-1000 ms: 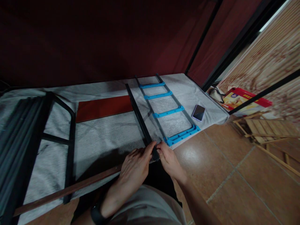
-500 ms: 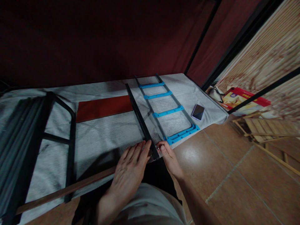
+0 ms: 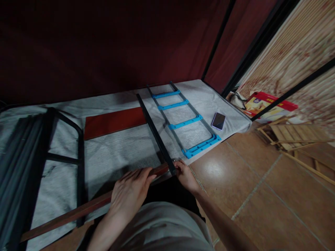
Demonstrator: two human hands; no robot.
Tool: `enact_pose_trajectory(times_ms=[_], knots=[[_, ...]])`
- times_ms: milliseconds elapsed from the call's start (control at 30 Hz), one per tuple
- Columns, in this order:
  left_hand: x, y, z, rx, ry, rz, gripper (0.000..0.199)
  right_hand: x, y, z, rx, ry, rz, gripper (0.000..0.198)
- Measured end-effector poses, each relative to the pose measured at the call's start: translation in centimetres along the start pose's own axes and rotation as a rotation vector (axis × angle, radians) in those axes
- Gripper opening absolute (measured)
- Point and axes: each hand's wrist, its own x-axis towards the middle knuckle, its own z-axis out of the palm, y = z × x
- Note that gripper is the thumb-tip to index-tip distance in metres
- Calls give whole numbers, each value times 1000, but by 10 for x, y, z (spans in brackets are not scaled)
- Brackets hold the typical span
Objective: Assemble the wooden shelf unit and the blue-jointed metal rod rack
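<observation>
My left hand (image 3: pixel 132 188) grips a long reddish-brown board (image 3: pixel 90 205) from above, its thumb on the near side and its fingers across the top. The board stands on edge and meets the near end of a black metal bar (image 3: pixel 156 134). At that corner, my right hand (image 3: pixel 186 177) is closed, fingertips pinching a small shiny metal piece against the bar's outer side; its exact kind is too small to tell. A second red-brown board (image 3: pixel 115 122) lies flat, its right end at the bar. Left of it stands a black metal frame (image 3: pixel 80 167).
A blue-and-grey ladder-like frame (image 3: pixel 185 123) and a phone (image 3: pixel 218 121) lie on the grey cloth (image 3: pixel 123 150). Bundled grey slats (image 3: pixel 19 167) stand at left. On the tiled floor (image 3: pixel 251 174) are a folded wooden rack (image 3: pixel 298 139) and a red-yellow box (image 3: pixel 272 104).
My left hand has slid left along the near board, away from the corner, baring the board's right end. My right hand has moved closer against the bar's end.
</observation>
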Motion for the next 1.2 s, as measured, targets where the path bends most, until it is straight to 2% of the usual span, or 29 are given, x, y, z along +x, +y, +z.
enact_pose_trajectory(times_ms=[100, 233, 400, 667, 800, 933, 1100, 1200], knots=[[-1, -3, -3, 3, 3, 14, 30, 2, 4, 0, 113, 30, 68, 29], [-2, -5, -5, 0, 18, 16, 31, 2, 9, 1, 361, 26, 238, 11], [-2, -6, -8, -3, 4, 6, 31, 4, 7, 1, 590, 2, 377, 28], [0, -7, -13, 25, -84, -89, 33, 0, 13, 9, 725, 29, 409, 37], [1, -9, -16, 15, -115, -135, 36, -2, 18, 10, 677, 39, 413, 35], [0, -11, -19, -27, -143, -180, 38, -3, 23, 25, 593, 58, 360, 34], [-1, -13, -25, -42, -167, -212, 38, -7, 19, 48, 508, 164, 369, 31], [1, -13, -28, -43, -180, -246, 38, -9, 15, 51, 518, 208, 335, 28]])
